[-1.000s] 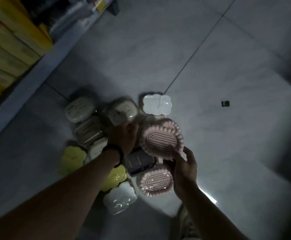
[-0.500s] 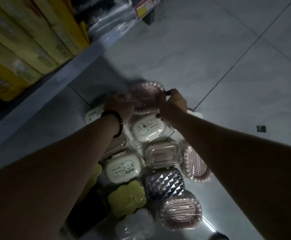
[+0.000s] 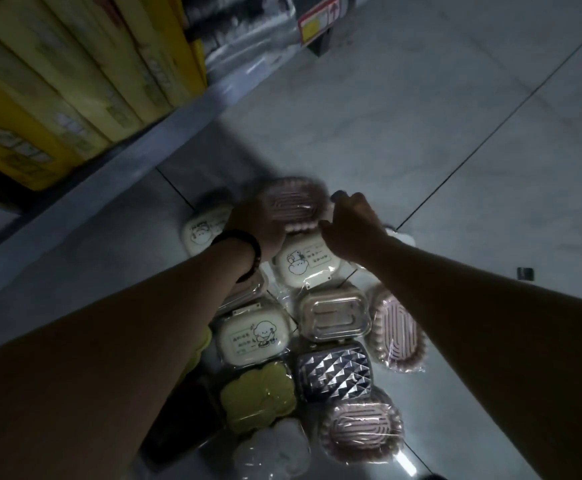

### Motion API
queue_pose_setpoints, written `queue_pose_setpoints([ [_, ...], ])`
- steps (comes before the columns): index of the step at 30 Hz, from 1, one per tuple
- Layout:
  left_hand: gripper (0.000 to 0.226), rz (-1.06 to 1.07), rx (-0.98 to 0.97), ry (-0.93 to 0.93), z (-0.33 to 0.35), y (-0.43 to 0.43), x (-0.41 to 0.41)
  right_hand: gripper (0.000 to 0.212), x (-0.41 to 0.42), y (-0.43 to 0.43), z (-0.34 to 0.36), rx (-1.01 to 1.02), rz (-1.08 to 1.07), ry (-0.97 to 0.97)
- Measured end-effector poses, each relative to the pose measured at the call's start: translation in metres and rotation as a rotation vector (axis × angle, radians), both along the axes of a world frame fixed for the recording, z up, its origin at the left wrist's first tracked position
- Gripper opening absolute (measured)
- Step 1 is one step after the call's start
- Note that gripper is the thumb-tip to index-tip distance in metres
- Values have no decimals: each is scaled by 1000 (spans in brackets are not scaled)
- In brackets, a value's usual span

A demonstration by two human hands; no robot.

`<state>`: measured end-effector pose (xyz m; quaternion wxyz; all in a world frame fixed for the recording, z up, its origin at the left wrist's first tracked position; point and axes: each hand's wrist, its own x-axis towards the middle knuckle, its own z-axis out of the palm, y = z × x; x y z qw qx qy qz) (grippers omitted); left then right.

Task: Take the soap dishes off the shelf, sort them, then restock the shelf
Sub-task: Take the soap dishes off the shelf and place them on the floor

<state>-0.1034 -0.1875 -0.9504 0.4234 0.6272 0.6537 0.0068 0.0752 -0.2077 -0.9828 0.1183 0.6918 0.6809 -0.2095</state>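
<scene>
Held dish: pink ridged soap dish (image 3: pixel 294 206), plastic-wrapped and blurred, centre of the frame at the top end of the pile.
Left grip (image 3: pixel 258 225): clasps the dish's left end, fingers curled beneath it; black wristband (image 3: pixel 252 249) on the wrist.
Right grip (image 3: pixel 348 225): thumb and forefinger curl round the dish's right end.
Floor pile: cream cartoon-print boxes (image 3: pixel 253 336), a clear-lidded tan box (image 3: pixel 332 315), a dark faceted box (image 3: pixel 334 374), two more pink ridged dishes (image 3: pixel 360 431), a yellow-green cloud-shaped dish (image 3: pixel 258 396).
Shelf (image 3: pixel 109 181): upper left, carrying yellow cartons (image 3: pixel 57 81).
</scene>
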Motion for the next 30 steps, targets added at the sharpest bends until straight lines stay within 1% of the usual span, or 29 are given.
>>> queue_pose_setpoints([
  [3,44,-139,-12,51,49,-16,-10,36,-6,-14,67,-85,119,40],
  [5,41,-197,-35,112,89,-24,-16,38,-15,-18,119,-122,34,122],
  [7,40,-236,-36,157,142,-30,-23,42,-26,-21,180,-67,67,78],
  [11,38,-252,27,246,275,-41,-49,46,-49,-32,315,-38,158,63],
  [13,33,-226,57,289,347,-47,-67,41,-63,-33,389,-18,223,65],
  [16,31,-198,145,362,456,-61,-95,33,-88,-40,506,79,316,67],
  [18,30,-140,153,387,536,-75,-115,32,-109,-43,583,142,371,90],
  [19,30,-118,152,391,557,-80,-117,34,-113,-43,599,164,381,91],
  [22,24,-25,187,399,652,-115,-147,44,-137,-51,691,227,447,89],
  [24,25,80,214,401,716,-144,-164,47,-156,-62,753,243,462,153],
  [27,38,242,308,383,785,-175,-195,51,-192,-67,817,265,442,316],
  [29,46,366,368,330,808,-193,-223,39,-217,-68,844,263,407,435],
  [30,44,436,387,278,822,-202,-236,29,-232,-70,859,248,407,478],
])
